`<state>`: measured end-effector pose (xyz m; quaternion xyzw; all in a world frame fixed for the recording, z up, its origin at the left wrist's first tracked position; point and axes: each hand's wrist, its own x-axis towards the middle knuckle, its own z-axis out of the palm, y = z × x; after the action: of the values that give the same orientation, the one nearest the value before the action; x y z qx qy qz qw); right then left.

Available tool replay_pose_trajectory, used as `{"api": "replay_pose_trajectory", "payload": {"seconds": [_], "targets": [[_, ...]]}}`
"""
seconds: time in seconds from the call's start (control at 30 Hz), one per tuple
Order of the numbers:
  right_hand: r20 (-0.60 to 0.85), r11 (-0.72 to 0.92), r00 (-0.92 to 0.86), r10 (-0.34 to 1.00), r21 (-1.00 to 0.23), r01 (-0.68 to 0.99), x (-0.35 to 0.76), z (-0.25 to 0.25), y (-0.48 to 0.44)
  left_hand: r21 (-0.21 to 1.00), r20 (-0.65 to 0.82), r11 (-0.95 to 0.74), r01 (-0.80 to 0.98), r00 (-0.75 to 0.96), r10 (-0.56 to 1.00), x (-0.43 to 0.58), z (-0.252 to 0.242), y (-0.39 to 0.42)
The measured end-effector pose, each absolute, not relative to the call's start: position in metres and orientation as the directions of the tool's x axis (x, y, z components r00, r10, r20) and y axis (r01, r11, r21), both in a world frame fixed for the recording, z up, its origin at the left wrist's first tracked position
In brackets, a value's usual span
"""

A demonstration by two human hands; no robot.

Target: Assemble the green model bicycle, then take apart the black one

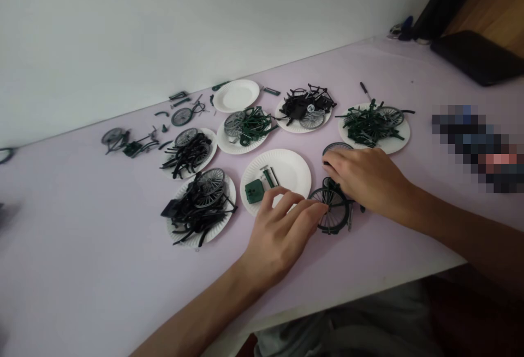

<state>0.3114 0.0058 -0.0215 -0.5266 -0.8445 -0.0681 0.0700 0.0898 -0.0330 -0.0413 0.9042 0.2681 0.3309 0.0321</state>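
A dark green model bicycle [329, 225] lies at the table's front right, its spoked wheels showing. My right hand [366, 179] is closed over its far part, the fingers pinching near the far wheel [338, 146] and hiding much of the frame. From the left, my left hand [282, 234] reaches the near wheel with fingers bent and fingertips at the hub; its thumb is hidden. Just beyond my left fingers, a white paper plate [297, 168] holds a green square piece [254, 191] and a few slim parts [268, 176].
Paper plates heaped with black or green bicycle parts [200, 204] stand left and behind. A screwdriver [364, 90] lies behind the right plate [403, 141]. A partly built bicycle [129, 141] and loose pieces lie far left, near the wall. A black flat object [478, 57] sits back right.
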Motion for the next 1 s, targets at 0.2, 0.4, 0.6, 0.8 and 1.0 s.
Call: {"api": "replay_pose_trajectory", "payload": {"seconds": [0.2,0.4,0.6,0.8,1.0], "targets": [[0.185,0.453,-0.45,0.874,0.031,0.891,0.311,-0.02,0.005,0.212,0.563,-0.861,0.462,0.662,0.494,0.091,-0.041,-0.033],[0.159,0.453,-0.451,0.878,0.029,0.891,0.311,-0.019,0.006,0.224,0.557,-0.861,0.456,0.665,0.497,0.092,-0.036,-0.036],[0.178,0.448,-0.451,0.875,0.054,0.892,0.314,-0.021,0.005,0.21,0.584,-0.842,0.497,0.628,0.515,0.076,-0.027,-0.028],[0.209,0.43,-0.428,0.88,0.036,0.902,0.319,-0.018,0.009,0.198,0.412,-0.907,0.371,0.808,0.421,0.066,-0.019,-0.023],[0.304,0.425,-0.398,0.865,-0.025,0.905,0.322,-0.012,0.013,0.263,0.368,-0.928,0.266,0.861,0.351,0.078,-0.022,-0.034]]}}
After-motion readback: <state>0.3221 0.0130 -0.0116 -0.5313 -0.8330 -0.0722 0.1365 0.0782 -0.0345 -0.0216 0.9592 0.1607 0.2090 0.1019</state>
